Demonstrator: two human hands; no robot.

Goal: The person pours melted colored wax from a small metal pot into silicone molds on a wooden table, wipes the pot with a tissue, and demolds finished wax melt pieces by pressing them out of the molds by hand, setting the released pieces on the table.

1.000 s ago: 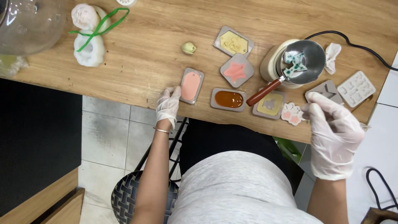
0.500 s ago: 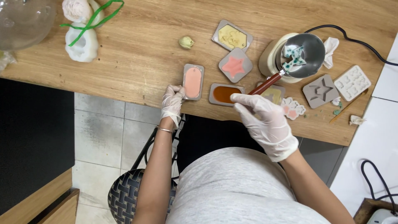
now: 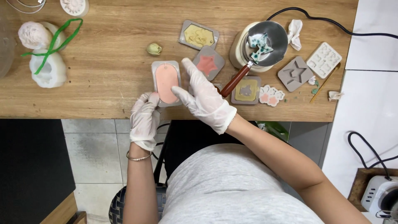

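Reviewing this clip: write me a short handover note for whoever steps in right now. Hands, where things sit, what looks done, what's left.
Left hand: gloved, gripping the near end of the grey mould with pink oval fill at the table's front edge.
Right hand: gloved, open, fingers spread beside that mould, holding nothing.
Melting pot with the wooden handle sits to the right, pieces inside.
Done: the oval, star mould and yellow mould look filled.
Left: the empty star mould and white tray mould look unfilled.

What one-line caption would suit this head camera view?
Gloved left hand and right hand touch a grey mould of pink wax on a wooden table.
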